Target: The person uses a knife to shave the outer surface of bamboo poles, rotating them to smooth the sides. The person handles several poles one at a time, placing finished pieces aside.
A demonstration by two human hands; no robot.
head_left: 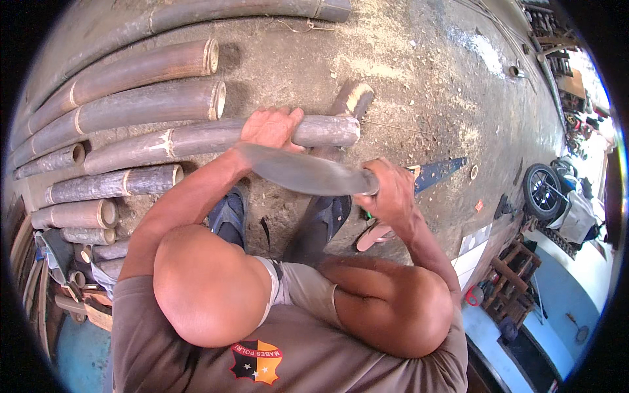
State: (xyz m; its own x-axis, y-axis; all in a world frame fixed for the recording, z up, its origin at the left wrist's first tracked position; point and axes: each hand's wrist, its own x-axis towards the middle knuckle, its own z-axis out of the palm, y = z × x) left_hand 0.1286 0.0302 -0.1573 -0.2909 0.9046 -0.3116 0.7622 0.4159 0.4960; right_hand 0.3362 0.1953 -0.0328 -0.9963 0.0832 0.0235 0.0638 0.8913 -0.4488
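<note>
Over concrete [429,82], right hand [391,188] holds blurred knife [303,171]; left hand [272,128] partly hides bamboo [209,135].

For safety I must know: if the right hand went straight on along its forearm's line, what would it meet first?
Probably the bamboo pole under the left hand; depth is unclear, so the right hand might pass above.

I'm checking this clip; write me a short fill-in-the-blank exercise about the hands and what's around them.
1. The right hand grips the ____ of a knife.
2. The left hand rests on a pole of ____.
3. From the right hand, the knife's blade extends toward the picture's ____ side.
4. The wheel near the picture's edge is mostly ____ in colour.

Missing words: handle; bamboo; left; black.
</note>
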